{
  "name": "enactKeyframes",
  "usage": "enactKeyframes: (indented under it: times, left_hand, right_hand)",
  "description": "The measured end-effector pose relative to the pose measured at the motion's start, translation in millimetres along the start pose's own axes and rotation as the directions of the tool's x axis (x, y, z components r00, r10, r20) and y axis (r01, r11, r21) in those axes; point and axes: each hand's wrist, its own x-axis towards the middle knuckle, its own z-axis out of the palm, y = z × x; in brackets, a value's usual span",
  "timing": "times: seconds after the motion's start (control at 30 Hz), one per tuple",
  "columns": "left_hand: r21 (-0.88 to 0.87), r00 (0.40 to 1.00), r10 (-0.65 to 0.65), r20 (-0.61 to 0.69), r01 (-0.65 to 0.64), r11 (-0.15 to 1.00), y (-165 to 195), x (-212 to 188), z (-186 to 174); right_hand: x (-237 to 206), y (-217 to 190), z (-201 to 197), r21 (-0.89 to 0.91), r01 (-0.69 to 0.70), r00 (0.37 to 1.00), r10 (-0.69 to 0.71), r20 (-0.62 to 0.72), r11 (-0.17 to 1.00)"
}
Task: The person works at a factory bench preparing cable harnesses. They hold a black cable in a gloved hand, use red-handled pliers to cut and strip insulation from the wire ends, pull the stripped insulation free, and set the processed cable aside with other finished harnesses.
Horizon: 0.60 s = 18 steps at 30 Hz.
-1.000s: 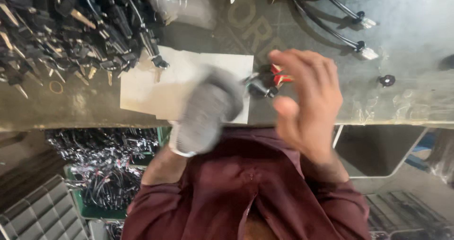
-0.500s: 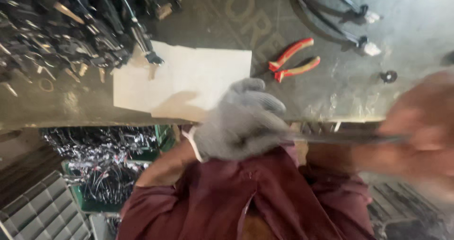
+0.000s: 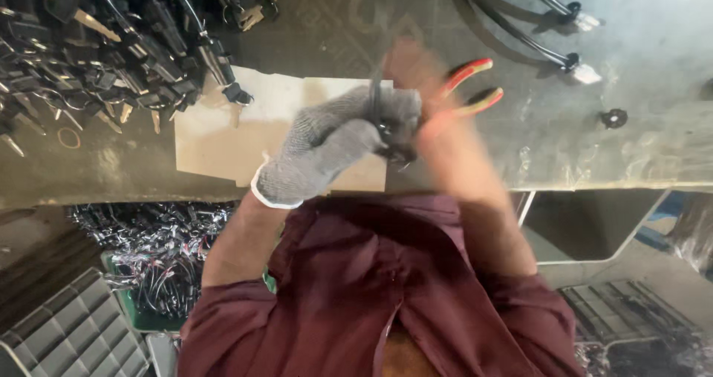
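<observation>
Grimy workbench [image 3: 653,65], cardboard sheet [image 3: 223,135] as landmark. Off its right edge, my gloved left hand [image 3: 334,143] pinches a small dark part [image 3: 394,135]; looks stiff, light, best gripped by its body. Right hand [image 3: 445,139] blurred; I cannot tell its grip. Red-handled pliers [image 3: 471,87] lie beyond.

My workbench [image 3: 653,43] carries a pale cardboard sheet [image 3: 223,135], red-handled pliers [image 3: 468,87], a heap of keys and black cables [image 3: 104,43], and a small black washer [image 3: 614,117].

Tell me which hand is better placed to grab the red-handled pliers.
Right, probably: the bare right hand is next to the pliers on the bench, while the gloved left hand is closed around a small dark part.
</observation>
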Motion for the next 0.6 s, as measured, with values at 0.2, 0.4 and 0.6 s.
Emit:
enactKeyframes:
  times: [0.2, 0.4, 0.6]
  left_hand:
    - [0.610, 0.878, 0.434, -0.204, -0.232, 0.757, -18, 1, 12]
    - [0.460, 0.879, 0.399, -0.261, -0.250, 0.852, -47, -25, 19]
    - [0.625, 0.849, 0.493, -0.191, -0.282, 0.728, -36, -30, 13]
  right_hand:
    - [-16, 22, 20, -0.092, 0.254, 0.965, -0.259, -0.048, 0.963]
    - [-6, 11, 17, 0.192, 0.421, 0.905, -0.424, -0.028, 0.886]
    - [1, 2, 13, -0.465, 0.552, 0.809, -0.580, 0.097, 0.692]
